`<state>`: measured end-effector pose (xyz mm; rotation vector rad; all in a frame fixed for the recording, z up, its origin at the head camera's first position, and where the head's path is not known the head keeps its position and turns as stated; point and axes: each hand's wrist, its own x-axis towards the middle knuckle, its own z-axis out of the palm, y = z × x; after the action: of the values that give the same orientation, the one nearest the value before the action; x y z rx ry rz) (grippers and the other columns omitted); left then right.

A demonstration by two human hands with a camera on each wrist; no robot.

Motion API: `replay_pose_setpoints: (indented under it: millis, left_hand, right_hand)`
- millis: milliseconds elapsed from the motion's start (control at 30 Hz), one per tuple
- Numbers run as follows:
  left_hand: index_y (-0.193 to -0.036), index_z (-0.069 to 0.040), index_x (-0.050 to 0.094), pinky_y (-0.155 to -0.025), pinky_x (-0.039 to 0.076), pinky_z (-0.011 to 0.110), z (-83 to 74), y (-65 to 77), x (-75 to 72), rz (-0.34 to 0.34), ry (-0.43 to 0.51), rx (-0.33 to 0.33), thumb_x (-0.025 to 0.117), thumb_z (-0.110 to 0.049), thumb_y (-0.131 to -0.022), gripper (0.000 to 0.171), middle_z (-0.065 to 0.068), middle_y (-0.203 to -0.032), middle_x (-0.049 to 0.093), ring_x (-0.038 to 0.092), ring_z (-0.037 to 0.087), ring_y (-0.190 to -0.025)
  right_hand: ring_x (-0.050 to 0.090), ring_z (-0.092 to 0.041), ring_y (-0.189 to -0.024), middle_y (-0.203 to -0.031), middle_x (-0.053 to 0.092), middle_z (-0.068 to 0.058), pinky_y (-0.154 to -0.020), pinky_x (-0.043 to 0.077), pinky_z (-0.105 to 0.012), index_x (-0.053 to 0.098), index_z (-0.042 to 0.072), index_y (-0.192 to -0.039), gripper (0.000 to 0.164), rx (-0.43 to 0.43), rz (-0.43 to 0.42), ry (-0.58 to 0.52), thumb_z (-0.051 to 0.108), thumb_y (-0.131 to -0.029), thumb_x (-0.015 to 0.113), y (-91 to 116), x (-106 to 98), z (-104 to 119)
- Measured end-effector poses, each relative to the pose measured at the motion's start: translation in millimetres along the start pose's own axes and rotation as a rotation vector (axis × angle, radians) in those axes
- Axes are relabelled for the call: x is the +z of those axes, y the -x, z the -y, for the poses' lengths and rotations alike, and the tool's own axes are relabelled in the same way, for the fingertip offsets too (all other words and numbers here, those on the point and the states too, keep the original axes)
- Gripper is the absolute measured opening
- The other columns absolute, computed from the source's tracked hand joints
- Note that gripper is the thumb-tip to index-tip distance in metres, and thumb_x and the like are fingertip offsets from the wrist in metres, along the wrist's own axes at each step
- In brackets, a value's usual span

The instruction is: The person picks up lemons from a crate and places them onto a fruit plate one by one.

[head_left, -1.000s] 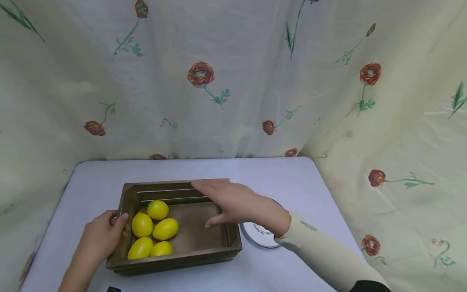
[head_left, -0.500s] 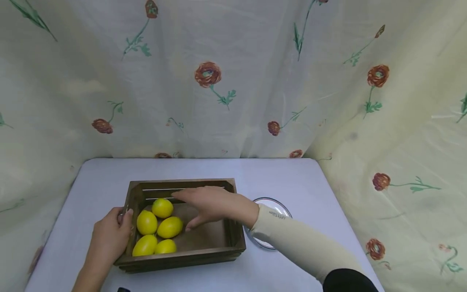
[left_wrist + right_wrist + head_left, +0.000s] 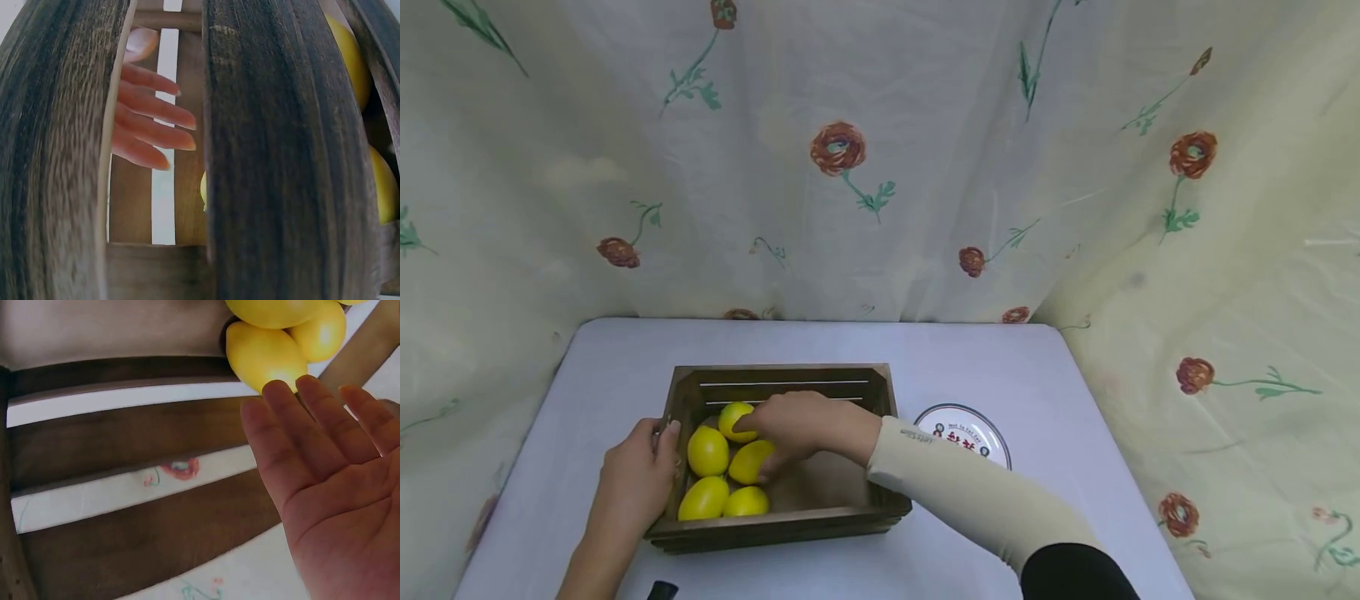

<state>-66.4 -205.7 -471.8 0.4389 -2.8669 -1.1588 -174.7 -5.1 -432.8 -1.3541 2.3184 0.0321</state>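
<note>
A dark wooden slatted crate [image 3: 820,520] stands on the white table with several yellow lemons [image 3: 708,451] in its left half. My left hand [image 3: 634,477] grips the crate's left end, thumb over the rim. Inside the crate my right hand [image 3: 805,423] reaches over the lemons, its thumb beside the middle lemon [image 3: 748,461] and its fingers at the rearmost one [image 3: 734,417]. In the right wrist view its fingers extend straight towards a lemon [image 3: 265,353]. Through the crate's slats [image 3: 275,150], the left wrist view shows the right hand's fingers [image 3: 156,112].
Right of the crate lies a round white plate [image 3: 994,442] with a dark rim and red characters, partly covered by the sleeve [image 3: 970,487]. A small black object [image 3: 662,591] shows at the bottom edge. A flowered curtain [image 3: 917,183] hangs behind the table.
My right hand has moved left and lower into the crate, from its right half to the lemons. The left hand keeps its grip on the crate's end. More of the plate shows.
</note>
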Motion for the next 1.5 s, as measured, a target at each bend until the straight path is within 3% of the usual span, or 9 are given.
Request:
replay_pose_setpoints:
  millis: [133, 400, 600, 700, 933, 1333, 1500]
  left_hand:
    - [-0.135, 0.019, 0.052, -0.067, 0.06, 0.052, -0.9, 0.6, 0.2, -0.013, -0.013, 0.001, 0.044, -0.028, -0.114, 0.051, 0.02, -0.086, 0.069, 0.067, 0.031, -0.074]
    - [-0.134, 0.018, 0.053, -0.066, 0.06, 0.049, -2.3, -0.9, -2.0, -0.001, -0.031, -0.016, 0.045, -0.026, -0.113, 0.049, 0.021, -0.088, 0.068, 0.066, 0.031, -0.074]
    - [-0.128, 0.02, 0.054, -0.079, 0.058, 0.061, -2.5, 1.3, -2.0, 0.004, -0.116, 0.009, 0.045, -0.021, -0.113, 0.045, 0.036, -0.108, 0.068, 0.07, 0.051, -0.095]
    - [-0.126, 0.02, 0.056, -0.082, 0.056, 0.063, -1.0, 4.3, -0.5, -0.015, -0.144, 0.003, 0.046, -0.02, -0.112, 0.044, 0.039, -0.113, 0.066, 0.068, 0.055, -0.101]
    - [-0.13, 0.018, 0.056, -0.084, 0.055, 0.064, 1.6, 5.5, 2.1, -0.048, -0.112, -0.023, 0.048, -0.022, -0.112, 0.045, 0.038, -0.117, 0.066, 0.067, 0.055, -0.104]
    - [-0.129, 0.017, 0.058, -0.078, 0.058, 0.061, -0.7, 4.6, 1.9, -0.081, -0.071, 0.014, 0.049, -0.022, -0.112, 0.044, 0.036, -0.11, 0.069, 0.07, 0.05, -0.095]
    - [-0.129, 0.016, 0.059, -0.077, 0.059, 0.06, -1.0, 3.0, 2.8, -0.094, -0.064, 0.029, 0.049, -0.023, -0.112, 0.044, 0.033, -0.107, 0.07, 0.072, 0.046, -0.09]
  right_hand:
    - [0.064, -0.01, -0.118, -0.139, 0.066, 0.006, -0.092, 0.054, -0.029, 0.058, 0.021, -0.151, 0.072, 0.0, 0.025, 0.004, 0.047, -0.089, 0.083, -7, 4, 2]
    - [0.063, -0.008, -0.102, -0.127, 0.07, 0.005, -0.086, 0.053, -0.027, 0.061, 0.021, -0.147, 0.064, 0.02, 0.059, -0.012, 0.038, -0.09, 0.084, -17, 12, 4]
    - [0.06, -0.008, -0.099, -0.125, 0.069, 0.007, -0.09, 0.051, -0.027, 0.063, 0.023, -0.145, 0.062, 0.073, 0.094, -0.037, 0.032, -0.089, 0.086, -26, 23, 8]
    - [0.06, -0.008, -0.096, -0.123, 0.07, 0.007, -0.091, 0.052, -0.025, 0.063, 0.023, -0.145, 0.064, 0.087, 0.114, -0.031, 0.033, -0.087, 0.088, -30, 28, 10]
    - [0.061, -0.009, -0.096, -0.118, 0.07, 0.008, -0.09, 0.052, -0.027, 0.066, 0.025, -0.138, 0.058, 0.102, 0.119, 0.032, 0.037, -0.086, 0.089, -36, 34, 10]
    - [0.058, -0.011, -0.084, -0.1, 0.065, 0.006, -0.072, 0.051, -0.027, 0.066, 0.023, -0.123, 0.04, 0.063, 0.094, 0.088, 0.029, -0.089, 0.086, -40, 34, 5]
    - [0.057, -0.012, -0.083, -0.098, 0.064, 0.006, -0.072, 0.051, -0.027, 0.065, 0.023, -0.124, 0.04, 0.069, 0.101, 0.075, 0.026, -0.089, 0.085, -42, 36, 2]
